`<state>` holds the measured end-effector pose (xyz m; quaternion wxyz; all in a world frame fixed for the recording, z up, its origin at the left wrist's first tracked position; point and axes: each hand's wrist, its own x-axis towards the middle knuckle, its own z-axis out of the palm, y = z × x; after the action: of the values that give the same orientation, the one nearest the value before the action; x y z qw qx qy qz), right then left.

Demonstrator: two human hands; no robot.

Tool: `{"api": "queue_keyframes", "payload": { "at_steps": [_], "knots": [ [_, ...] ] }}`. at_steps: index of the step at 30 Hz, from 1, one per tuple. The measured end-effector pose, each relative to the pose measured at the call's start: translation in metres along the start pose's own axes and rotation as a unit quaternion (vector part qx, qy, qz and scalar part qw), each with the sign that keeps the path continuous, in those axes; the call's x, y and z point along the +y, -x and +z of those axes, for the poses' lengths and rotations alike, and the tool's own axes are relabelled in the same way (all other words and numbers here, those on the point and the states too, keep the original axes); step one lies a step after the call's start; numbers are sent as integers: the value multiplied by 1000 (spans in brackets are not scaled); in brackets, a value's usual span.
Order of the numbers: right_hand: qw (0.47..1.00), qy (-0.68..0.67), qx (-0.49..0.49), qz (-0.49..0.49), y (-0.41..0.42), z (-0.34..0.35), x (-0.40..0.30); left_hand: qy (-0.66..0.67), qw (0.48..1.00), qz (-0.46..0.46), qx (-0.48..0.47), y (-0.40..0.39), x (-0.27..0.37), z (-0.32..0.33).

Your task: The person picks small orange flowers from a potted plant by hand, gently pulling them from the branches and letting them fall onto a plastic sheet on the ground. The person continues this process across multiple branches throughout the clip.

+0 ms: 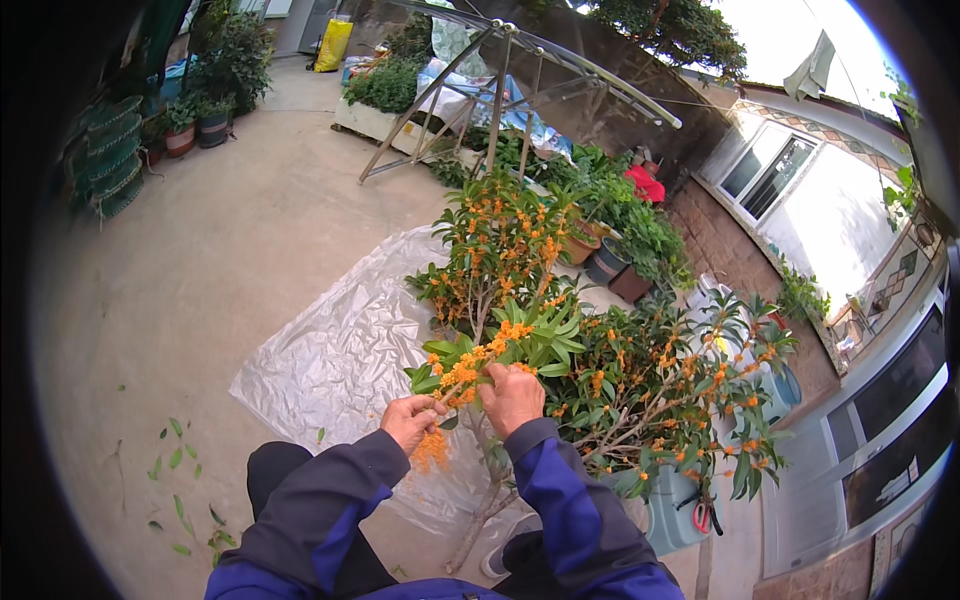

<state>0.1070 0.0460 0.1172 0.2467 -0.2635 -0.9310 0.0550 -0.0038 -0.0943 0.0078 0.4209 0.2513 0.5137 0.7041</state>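
A sweet osmanthus branch (pixel 466 367), thick with orange blossoms and green leaves, is held in front of me over a transparent plastic sheet (pixel 330 352). My left hand (pixel 411 421) pinches it at its lower end. Curled against the blossoms farther along is my right hand (pixel 514 397); its fingertips are partly hidden among flowers and leaves. Below my left hand, a small heap of loose orange blossoms (pixel 430 452) rests on the sheet. A thick bare stem (pixel 480 517) slants up from the ground between my legs.
More flowering branches rise beyond my hands (pixel 502 240) and spread to the right (pixel 660 382). Red-handled scissors (pixel 702 517) hang by a pale blue-green container (pixel 667 510). Fallen leaves (pixel 180 457) dot the concrete at left. A metal frame (pixel 495 97) stands behind, near potted plants.
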Motion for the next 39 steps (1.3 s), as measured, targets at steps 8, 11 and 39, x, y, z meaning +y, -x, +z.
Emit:
{"api": "queue_keyframes", "payload": {
  "at_steps": [8,11,39],
  "knots": [
    [999,11,12,29,-2,-8,-8,81,990,-112,-10,5,12,-1],
    [998,36,48,-18,-2,0,4,75,992,-103,-20,4,10,1],
    [869,-458,-13,189,-15,17,13,36,994,-98,-11,0,10,-2]
  ]
}}
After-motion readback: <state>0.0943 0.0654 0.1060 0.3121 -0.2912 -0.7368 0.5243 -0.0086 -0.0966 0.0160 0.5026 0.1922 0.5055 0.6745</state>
